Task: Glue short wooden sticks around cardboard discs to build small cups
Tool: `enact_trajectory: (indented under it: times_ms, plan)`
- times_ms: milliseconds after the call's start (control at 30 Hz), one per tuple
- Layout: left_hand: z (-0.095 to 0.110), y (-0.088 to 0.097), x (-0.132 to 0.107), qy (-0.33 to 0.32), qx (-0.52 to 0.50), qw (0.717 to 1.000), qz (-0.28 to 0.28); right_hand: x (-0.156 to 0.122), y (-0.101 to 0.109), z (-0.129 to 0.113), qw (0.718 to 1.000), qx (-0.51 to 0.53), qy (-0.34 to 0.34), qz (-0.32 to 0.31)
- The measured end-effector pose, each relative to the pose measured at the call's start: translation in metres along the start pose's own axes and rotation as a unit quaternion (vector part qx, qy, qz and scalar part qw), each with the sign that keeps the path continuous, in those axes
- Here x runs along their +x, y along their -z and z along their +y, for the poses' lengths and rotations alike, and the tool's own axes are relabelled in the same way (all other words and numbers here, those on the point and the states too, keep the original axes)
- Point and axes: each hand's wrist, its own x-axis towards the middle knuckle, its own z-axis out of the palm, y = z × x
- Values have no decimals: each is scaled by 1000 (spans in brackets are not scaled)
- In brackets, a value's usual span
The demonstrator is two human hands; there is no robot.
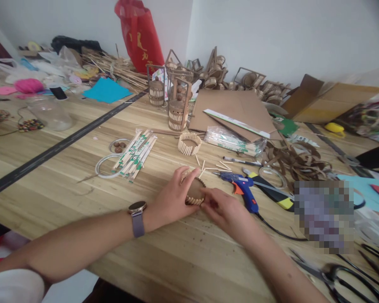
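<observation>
From the head camera, I see two bare hands meeting over a small round frame (196, 201) near the middle of the wooden table (164, 261). The frame lies between them, its hollow facing up and short sticks lining its near edge; being round, it has no long axis.

The left hand (172, 195) curves about its left side, fingers arched over the far rim and thumb along the near one, so the grip spans the piece. The right hand (225, 210) comes in from the other side, its fingertips drawn close together at the right edge of the rim. I can't tell whether they pinch a stick or only the rim.

Loose sticks (225, 165) lie scattered just past the frame, pointing several ways; the closest of them are near the left fingertips. The blue glue gun (243, 187) rests to the right, its nozzle aimed left toward those sticks and its handle slanting back toward the person, so the right hand is clearly nearer to it. Beyond the sticks stands a paler stick ring (189, 149), apart from both hands.
</observation>
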Motion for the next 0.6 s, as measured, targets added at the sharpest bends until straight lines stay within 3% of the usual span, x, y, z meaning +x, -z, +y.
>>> enact_trajectory:
  times_ms: [167, 300, 400, 600]
  plan:
    - [-1, 2, -1, 5, -8, 1000, -7, -14, 18, 22, 989, -55, -69, 118]
    - [-2, 2, -1, 1, -13, 1000, -15, -29, 26, 48, 946, -184, -186, 192]
    - [-2, 1, -1, 7, -9, 1000, -10, -34, 26, 58, 924, -238, -242, 177]
    - [0, 1, 1, 26, -6, 1000, -2, -29, 25, 70, 931, -205, -281, 110]
